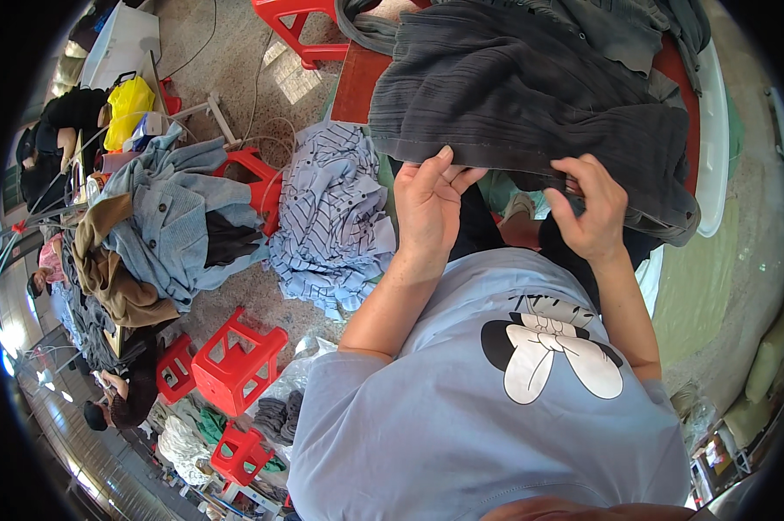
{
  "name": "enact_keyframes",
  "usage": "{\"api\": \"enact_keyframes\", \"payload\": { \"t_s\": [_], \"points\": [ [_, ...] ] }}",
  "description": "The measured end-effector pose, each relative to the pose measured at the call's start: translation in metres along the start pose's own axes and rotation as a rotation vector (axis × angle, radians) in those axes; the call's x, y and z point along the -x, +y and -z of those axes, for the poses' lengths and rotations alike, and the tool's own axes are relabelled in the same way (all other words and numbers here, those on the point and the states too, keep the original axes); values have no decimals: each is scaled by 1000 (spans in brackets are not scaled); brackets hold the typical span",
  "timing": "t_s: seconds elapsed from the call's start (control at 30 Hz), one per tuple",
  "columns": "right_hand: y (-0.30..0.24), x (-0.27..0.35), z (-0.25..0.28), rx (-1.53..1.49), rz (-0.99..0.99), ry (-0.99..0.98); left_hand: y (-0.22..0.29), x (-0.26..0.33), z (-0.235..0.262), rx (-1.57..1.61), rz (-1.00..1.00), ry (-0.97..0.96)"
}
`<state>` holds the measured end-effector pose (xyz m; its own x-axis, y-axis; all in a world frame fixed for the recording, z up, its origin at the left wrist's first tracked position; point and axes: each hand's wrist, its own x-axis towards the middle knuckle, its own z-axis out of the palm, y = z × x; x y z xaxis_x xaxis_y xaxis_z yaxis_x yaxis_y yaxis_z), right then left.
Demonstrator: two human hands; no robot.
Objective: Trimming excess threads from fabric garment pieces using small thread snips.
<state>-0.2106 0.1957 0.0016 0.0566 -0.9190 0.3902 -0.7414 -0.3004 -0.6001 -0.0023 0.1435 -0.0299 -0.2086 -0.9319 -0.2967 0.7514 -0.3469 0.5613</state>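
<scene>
A dark grey ribbed garment lies spread and wrinkled before me, its straight edge turned toward my body. Near that edge's left end, my left hand pinches the cloth between thumb and fingers, palm facing up. My right hand is at the same edge farther right, thumb spread away from the curved fingers. Its index fingertip meets the edge, while the other fingertips are partly hidden. More dark grey cloth lies heaped beyond the garment.
A red-brown board and white tray rim show around the garment. To the left are a striped shirt pile, a light blue knit cardigan and red stools. Cables cross the floor. Other people work at far left.
</scene>
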Motion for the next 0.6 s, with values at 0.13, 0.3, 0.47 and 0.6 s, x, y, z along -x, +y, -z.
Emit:
{"api": "enact_keyframes", "payload": {
  "t_s": [0.13,0.3,0.47,0.6],
  "points": [
    [-9,-18,-22,-102,-22,-51,-1,1,0,18,29,-5],
    [-18,-36,-39,-222,-49,-62,-6,2,1,-48,43,-33],
    [-2,-37,-52,-345,-154,-57,-5,0,-2,-10,106,-19],
    [-5,-34,-43,-505,-205,-70,-6,0,-4,-1,102,-9]
  ]
}}
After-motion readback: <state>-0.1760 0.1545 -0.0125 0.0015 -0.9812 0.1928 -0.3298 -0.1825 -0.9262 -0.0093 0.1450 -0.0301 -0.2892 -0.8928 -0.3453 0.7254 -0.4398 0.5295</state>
